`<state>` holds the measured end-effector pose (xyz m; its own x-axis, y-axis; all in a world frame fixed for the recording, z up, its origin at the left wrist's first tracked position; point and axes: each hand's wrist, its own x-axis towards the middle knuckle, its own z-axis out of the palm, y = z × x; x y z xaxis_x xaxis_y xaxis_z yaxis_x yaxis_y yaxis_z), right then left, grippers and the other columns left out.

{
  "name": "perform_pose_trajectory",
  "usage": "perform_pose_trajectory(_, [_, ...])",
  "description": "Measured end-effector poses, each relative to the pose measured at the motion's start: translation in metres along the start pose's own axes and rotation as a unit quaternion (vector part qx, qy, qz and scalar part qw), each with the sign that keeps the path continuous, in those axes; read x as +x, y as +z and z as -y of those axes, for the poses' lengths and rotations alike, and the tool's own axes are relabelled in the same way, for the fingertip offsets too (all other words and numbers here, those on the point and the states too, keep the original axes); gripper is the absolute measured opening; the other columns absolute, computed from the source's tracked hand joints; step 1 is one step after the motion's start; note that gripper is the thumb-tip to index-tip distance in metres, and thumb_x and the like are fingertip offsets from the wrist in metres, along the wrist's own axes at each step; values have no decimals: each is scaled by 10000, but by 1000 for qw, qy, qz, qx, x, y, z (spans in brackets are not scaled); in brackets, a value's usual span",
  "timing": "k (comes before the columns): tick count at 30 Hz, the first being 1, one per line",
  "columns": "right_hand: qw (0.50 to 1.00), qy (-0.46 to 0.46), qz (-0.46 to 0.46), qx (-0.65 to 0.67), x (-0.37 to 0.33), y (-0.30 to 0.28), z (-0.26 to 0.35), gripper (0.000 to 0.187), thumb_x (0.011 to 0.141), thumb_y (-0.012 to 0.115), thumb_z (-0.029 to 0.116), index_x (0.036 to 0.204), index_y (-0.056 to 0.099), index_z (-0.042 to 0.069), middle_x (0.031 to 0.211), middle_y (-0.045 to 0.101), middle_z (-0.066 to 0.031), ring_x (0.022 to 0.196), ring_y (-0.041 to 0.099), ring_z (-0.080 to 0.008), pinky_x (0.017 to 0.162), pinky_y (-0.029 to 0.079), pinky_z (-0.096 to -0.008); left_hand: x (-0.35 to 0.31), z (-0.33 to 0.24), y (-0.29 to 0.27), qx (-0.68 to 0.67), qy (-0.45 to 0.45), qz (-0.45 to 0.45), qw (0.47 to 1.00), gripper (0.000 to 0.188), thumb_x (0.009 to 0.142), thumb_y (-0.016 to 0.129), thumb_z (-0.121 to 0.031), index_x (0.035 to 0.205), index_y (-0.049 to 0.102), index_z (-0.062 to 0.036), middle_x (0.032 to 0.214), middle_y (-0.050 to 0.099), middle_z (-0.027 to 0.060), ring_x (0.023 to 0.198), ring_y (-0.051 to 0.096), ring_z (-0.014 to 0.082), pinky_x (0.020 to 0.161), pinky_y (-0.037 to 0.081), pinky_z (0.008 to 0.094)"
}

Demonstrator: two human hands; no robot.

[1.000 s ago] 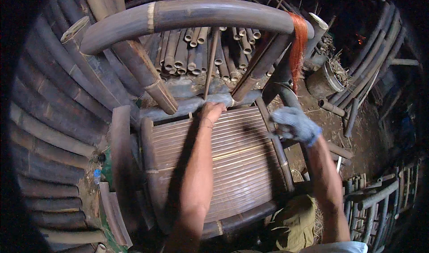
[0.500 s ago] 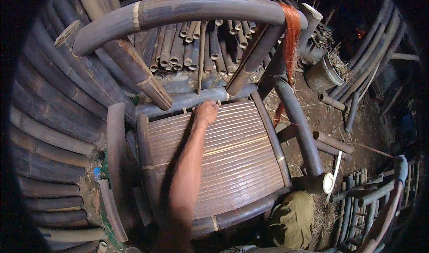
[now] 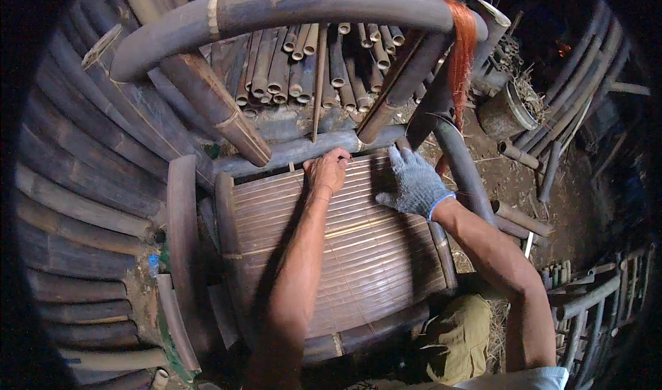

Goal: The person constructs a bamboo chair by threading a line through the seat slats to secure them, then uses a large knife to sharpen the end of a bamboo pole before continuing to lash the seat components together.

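A bamboo chair with a slatted seat (image 3: 372, 266) stands in front of me. My bare left hand (image 3: 327, 171) is at the seat's back edge, beside the round back rail (image 3: 293, 157). Its fingers are curled closed, with a small dark bit showing at the fingertips that I cannot make out. My right hand (image 3: 415, 183), in a grey knit glove with a blue cuff, rests over the seat's back right corner, fingers apart and holding nothing. Above both hands arches the thick curved top bar (image 3: 324, 7). Orange strands (image 3: 463, 45) hang from its right end.
Cut bamboo tubes (image 3: 283, 73) are stacked behind the chair. A row of bamboo poles (image 3: 76, 204) lines the left side. A bucket of shavings (image 3: 507, 114) stands at the back right, near long leaning poles (image 3: 586, 86). A bamboo frame (image 3: 593, 300) is at the lower right.
My gloved right hand has come into view and reached the seat's back right corner. The left hand stays at the back edge, its fingertips now angled to the right. The view has shifted slightly.
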<state>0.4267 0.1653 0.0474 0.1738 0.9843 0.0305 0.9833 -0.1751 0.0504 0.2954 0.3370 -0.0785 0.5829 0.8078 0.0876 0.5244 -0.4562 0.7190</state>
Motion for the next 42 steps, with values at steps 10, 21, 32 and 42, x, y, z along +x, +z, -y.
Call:
perform_pose_trajectory(10, [911, 58, 35, 407, -5, -20, -51, 241, 968, 546, 231, 1041, 661, 32, 991, 700, -131, 958, 650, -250, 883, 495, -367, -7, -2, -2, 9, 29, -26, 999, 122, 900, 583, -236, 966, 686, -244, 881, 715, 99, 918, 657, 304, 927, 354, 448])
perform_pose_trajectory(21, [947, 51, -16, 317, 96, -81, -16, 422, 980, 497, 416, 936, 693, 45, 718, 693, -124, 566, 623, -273, 549, 513, -413, -15, 10, -6, 14, 52, -89, 995, 130, 854, 603, -184, 960, 671, -218, 893, 714, 121, 914, 651, 305, 907, 365, 441])
perform_pose_trajectory(32, [959, -175, 177, 133, 61, -23, 46, 310, 889, 552, 255, 867, 632, -44, 800, 665, -212, 781, 658, -385, 732, 517, -479, -15, 0, -8, 42, 42, -45, 997, 118, 835, 613, -203, 899, 636, -106, 816, 697, 124, 888, 657, 307, 881, 372, 434])
perform_pose_trajectory(42, [968, -17, 206, 142, 15, -8, -4, 458, 930, 474, 391, 843, 688, -5, 824, 639, -295, 798, 649, -427, 760, 517, -487, -5, -4, 3, 52, -22, -54, 997, 81, 840, 584, -216, 864, 629, -154, 845, 694, 122, 913, 649, 311, 896, 367, 465])
